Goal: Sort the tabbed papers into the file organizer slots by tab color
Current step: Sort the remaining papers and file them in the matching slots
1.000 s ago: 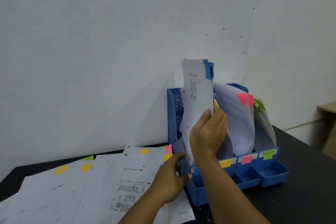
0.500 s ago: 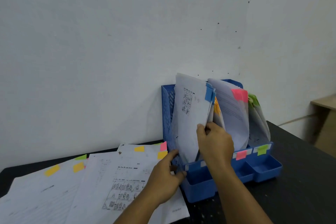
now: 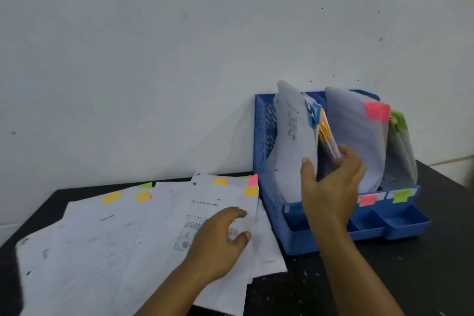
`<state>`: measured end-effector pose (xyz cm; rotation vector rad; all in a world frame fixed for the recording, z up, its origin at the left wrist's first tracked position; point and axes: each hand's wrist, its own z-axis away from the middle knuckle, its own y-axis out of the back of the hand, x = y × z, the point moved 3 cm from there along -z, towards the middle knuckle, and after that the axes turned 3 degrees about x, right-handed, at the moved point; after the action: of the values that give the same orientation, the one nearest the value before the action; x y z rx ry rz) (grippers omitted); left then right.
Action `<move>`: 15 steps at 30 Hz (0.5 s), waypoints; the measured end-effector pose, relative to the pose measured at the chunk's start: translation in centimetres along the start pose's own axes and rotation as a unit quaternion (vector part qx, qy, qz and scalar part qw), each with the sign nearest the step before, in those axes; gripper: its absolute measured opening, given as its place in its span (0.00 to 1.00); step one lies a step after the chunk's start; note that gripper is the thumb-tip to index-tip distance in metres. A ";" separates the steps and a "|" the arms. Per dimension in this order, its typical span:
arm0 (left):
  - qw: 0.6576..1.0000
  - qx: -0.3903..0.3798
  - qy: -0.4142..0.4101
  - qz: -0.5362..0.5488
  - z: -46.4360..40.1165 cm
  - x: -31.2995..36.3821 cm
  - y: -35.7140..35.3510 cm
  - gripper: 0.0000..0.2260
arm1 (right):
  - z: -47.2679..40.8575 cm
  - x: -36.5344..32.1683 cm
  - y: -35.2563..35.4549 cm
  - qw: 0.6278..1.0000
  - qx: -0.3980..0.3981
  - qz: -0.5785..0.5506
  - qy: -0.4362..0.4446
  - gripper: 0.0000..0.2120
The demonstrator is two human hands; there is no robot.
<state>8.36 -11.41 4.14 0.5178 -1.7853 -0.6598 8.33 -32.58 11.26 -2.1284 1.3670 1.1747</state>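
A blue file organizer stands against the wall. Its slots hold a blue-tabbed paper, orange-tabbed sheets, pink-tabbed sheets and green-tabbed sheets. My right hand is at the first slots: its thumb touches the blue-tabbed paper and its fingertips touch the orange-tabbed sheets, pinching neither. My left hand rests with loosely bent fingers on the top sheet of the loose paper pile, whose tabs are orange, pink and green.
Pink and green labels mark the organizer's front rail above small open trays. The black table extends right of and in front of the organizer. A white wall rises directly behind everything.
My right hand lowered the blue-tabbed paper into the leftmost slot and loosened its grip. My left hand moved off the organizer's corner onto the paper pile.
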 end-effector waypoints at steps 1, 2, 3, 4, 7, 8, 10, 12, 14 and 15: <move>1.000 0.016 0.010 -0.016 0.7 -1.0 0.9 0.18 | 1.1 -0.5 0.3 0.999 0.009 -0.024 0.020 0.26; 0.999 0.034 0.021 -0.031 1.5 -1.9 1.8 0.17 | 2.3 -1.2 0.4 0.998 0.009 -0.048 0.039 0.24; 0.997 0.050 0.033 -0.049 2.2 -2.9 2.7 0.17 | 3.8 -1.8 0.5 0.996 -0.005 -0.070 0.055 0.21; 0.995 0.066 0.044 -0.068 3.1 -3.9 3.5 0.17 | 5.4 -2.4 0.5 0.994 -0.031 -0.084 0.068 0.19; 0.983 0.103 0.077 -0.130 5.5 -6.3 5.8 0.17 | 10.3 -3.6 -0.3 0.976 -0.185 -0.065 0.093 0.14; 0.979 0.109 0.086 -0.149 6.2 -6.9 6.5 0.17 | 11.9 -3.9 -0.9 0.960 -0.258 -0.030 0.106 0.13; 0.972 0.116 0.099 -0.179 7.6 -8.1 7.5 0.18 | 15.2 -3.9 -2.2 0.901 -0.411 0.064 0.123 0.19; 0.966 0.113 0.109 -0.207 8.8 -9.0 8.1 0.22 | 18.1 -3.1 -3.1 0.830 -0.521 0.161 0.120 0.33; 0.957 0.076 0.138 -0.242 9.9 -9.8 8.3 0.33 | 19.8 -2.4 -3.4 0.785 -0.563 0.229 0.119 0.48; 0.952 0.055 0.147 -0.262 10.3 -10.2 8.3 0.41 | 20.1 -2.3 -3.4 0.774 -0.573 0.242 0.121 0.52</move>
<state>1.29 3.12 -0.04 1.1285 -1.4092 -0.7963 1.74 -16.27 0.64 -2.8174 1.5508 2.5145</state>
